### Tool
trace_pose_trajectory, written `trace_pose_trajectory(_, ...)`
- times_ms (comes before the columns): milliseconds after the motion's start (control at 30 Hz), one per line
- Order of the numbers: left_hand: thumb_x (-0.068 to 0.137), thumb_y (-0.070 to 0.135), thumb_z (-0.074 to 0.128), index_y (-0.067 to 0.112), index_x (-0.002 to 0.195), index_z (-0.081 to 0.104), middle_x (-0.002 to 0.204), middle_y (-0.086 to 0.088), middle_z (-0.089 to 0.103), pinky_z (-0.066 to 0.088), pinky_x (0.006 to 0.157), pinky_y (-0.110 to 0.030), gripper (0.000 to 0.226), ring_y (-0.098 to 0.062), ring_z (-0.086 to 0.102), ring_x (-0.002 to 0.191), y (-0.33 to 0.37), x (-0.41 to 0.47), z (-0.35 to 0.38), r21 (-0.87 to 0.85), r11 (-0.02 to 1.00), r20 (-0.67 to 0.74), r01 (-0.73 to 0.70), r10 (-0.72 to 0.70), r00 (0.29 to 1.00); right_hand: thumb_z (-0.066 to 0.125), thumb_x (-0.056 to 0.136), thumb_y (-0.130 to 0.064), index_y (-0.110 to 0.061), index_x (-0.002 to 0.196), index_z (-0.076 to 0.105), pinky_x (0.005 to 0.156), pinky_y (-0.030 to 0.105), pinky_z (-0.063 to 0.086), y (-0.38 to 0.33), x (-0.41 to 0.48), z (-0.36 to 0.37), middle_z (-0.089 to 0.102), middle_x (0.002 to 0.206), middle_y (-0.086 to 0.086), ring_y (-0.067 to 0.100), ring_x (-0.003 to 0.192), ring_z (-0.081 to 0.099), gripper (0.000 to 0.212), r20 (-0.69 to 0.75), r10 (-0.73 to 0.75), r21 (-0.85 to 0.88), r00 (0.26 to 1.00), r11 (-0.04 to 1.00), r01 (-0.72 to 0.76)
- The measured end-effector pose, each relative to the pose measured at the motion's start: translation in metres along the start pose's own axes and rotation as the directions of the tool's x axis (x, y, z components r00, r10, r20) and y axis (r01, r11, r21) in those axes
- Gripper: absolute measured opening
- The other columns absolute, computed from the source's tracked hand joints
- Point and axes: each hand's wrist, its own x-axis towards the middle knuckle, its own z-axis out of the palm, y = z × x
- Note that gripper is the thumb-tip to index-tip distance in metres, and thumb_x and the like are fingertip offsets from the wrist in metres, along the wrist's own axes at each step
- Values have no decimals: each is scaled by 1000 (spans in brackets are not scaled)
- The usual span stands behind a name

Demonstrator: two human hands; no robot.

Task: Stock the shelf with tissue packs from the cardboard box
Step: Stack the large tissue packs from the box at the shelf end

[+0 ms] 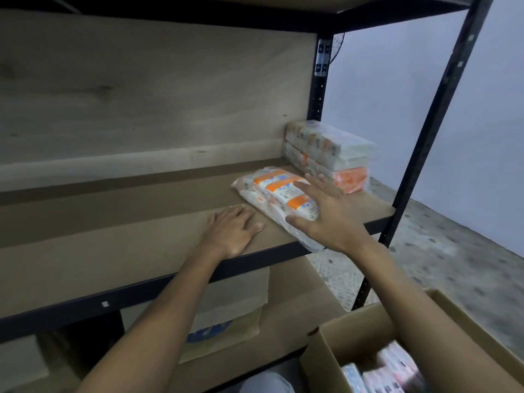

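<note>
**Pack down on mid shelf, both hands flat**

- Tissue pack (268, 184) lay flat on the shelf board (127, 245), right of centre and skewed diagonally. Its near corner stuck out just past the black front rail (170, 282). Clear wrap, with orange and white packets inside.
- Right hand (326, 219) was palm down over the near half of that pack, fingers straight and fanned apart, thumb out to the left by the pack's front edge. Nothing was gripped or pinched. It looked to be resting on the wrap, but actual contact couldn't be confirmed.
- Left hand (232, 231) lay flat on the bare board just left of the pack, palm down, fingers straight and close together. It held nothing, and its fingertips stopped just short of the pack.
- A stack of packs (329, 148) sat in the right rear corner of the same shelf, against the back panel (141, 95) and by the rear post (319, 89). There were at least two layers; exact count unclear. The flat pack's far end was near the stack, and I couldn't tell if they touched.
- Cardboard box (348, 336) stood open on the floor at lower right, under the right forearm. More packs (385, 370) were inside it, motion-blurred.
- A brown paper bag (226, 304) with a blue mark sat on the shelf below.
- Front right upright (438, 109) stood against a pale wall; speckled floor (453, 251) beyond.
</note>
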Motion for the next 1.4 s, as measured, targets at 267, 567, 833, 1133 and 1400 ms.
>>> trace_pose_trajectory(267, 95, 58, 29, 32, 145, 32, 158, 5, 23, 10, 117, -43, 57, -15, 16, 145, 1, 2, 2, 9, 1000, -22, 14, -14, 1000, 54, 76, -64, -26, 138, 45, 118, 43, 8, 14, -14, 27, 41, 149, 0, 22, 142, 27, 73, -97, -90, -121, 991, 990, 78)
trace_pose_trajectory(567, 94, 60, 30, 33, 144, 35, 156, 6, 26, 13, 117, -44, 56, -15, 19, 144, -1, 3, 3, -1, 1000, -41, 10, -10, 999, 63, 87, -35, -20, 130, 56, 113, 50, 20, 11, 6, 45, 53, 139, 8, 28, 135, 40, 46, -164, -88, -63, 983, 995, 78)
trace_pose_trajectory(833, 94, 59, 31, 33, 143, 36, 156, 6, 26, 13, 117, -42, 56, -14, 20, 144, 0, 3, 2, 3, 1000, -47, 8, -8, 999, 66, 86, -30, -18, 123, 62, 106, 54, 33, 11, 7, 45, 61, 130, 8, 28, 126, 50, 39, -236, -94, -73, 967, 994, 79)
trace_pose_trajectory(1133, 95, 59, 31, 32, 145, 34, 157, 5, 25, 11, 118, -45, 57, -15, 17, 145, 2, 2, 0, -5, 1000, -22, 8, -8, 1000, 64, 89, -30, -18, 122, 62, 105, 53, 34, 15, 3, 27, 62, 128, 5, 26, 124, 52, 35, -302, -85, -47, 950, 996, 74)
trace_pose_trajectory(1400, 96, 57, 31, 31, 146, 32, 158, 3, 23, 10, 118, -46, 57, -19, 17, 146, 8, 14, -1, -4, 1000, -5, -31, 31, 1000, 60, 91, -35, -21, 124, 61, 104, 52, 34, 23, 23, -21, 60, 131, 3, 24, 124, 52, 35, -386, -119, -105, 915, 991, 85)
